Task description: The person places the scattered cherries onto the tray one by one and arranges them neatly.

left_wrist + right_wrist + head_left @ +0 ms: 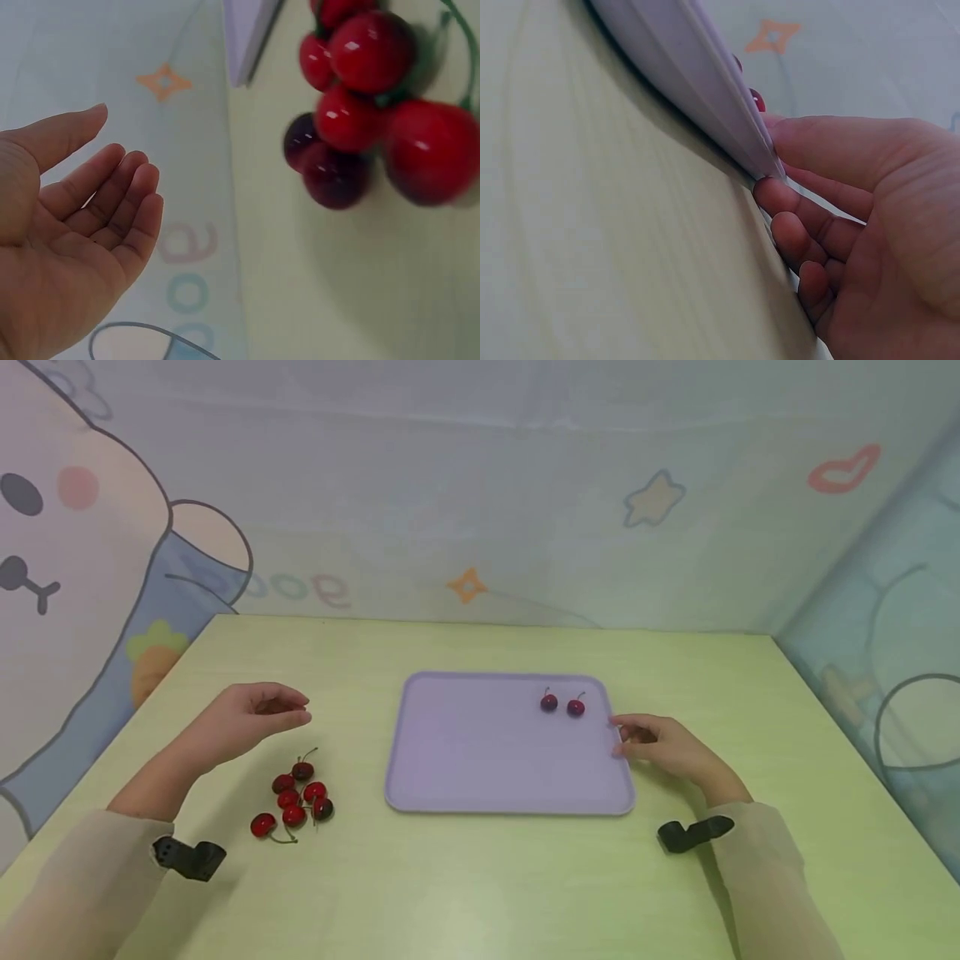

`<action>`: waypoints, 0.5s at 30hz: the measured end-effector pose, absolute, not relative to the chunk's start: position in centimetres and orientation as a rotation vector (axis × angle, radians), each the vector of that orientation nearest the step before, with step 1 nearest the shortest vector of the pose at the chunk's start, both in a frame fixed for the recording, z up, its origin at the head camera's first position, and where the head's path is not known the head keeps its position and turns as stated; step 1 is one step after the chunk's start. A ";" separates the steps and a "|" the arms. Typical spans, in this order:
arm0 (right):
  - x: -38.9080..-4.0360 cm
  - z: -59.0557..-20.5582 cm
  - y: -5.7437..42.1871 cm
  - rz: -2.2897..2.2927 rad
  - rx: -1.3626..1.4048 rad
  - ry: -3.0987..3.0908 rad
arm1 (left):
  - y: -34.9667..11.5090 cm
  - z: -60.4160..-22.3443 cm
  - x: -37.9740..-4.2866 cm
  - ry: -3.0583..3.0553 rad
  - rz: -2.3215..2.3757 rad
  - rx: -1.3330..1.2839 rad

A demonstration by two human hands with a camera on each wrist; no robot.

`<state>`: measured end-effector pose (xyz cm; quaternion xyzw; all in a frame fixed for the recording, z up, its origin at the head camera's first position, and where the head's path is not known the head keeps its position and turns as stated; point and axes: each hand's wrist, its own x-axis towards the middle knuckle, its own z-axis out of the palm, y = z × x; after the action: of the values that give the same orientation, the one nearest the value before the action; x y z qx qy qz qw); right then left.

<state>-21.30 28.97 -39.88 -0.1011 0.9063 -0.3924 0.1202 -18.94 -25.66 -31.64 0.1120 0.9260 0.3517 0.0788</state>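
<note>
A pale lilac tray (480, 752) lies on the table with two dark red cherries (549, 702) near its far right corner. My right hand (663, 745) is at the tray's right edge. In the right wrist view, its thumb and fingers (795, 236) pinch the tray's rim (705, 82). To the left of the tray, several red cherries (315, 791) with green stems lie in a loose cluster. My left hand (243, 722) hovers beyond that cluster, its fingers loosely bent. The left wrist view shows its palm (67, 255) holding nothing, apart from the cherries (373, 51).
The light yellow-green table (465, 885) ends at a cloth backdrop (525, 527) with cartoon prints behind and at both sides. Black wrist cameras (187, 857) sit on both sleeves. One cherry (262, 825) lies slightly apart at the cluster's near left.
</note>
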 end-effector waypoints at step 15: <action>-21.1 -40.0 29.0 -1.177 -0.293 2.631 | -26.9 -35.4 -18.7 2.702 0.990 0.349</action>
<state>-21.12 29.01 -40.03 -0.1003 0.9014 -0.4032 0.1219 -18.66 -26.87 -35.35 0.1196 0.9252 0.3391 0.1211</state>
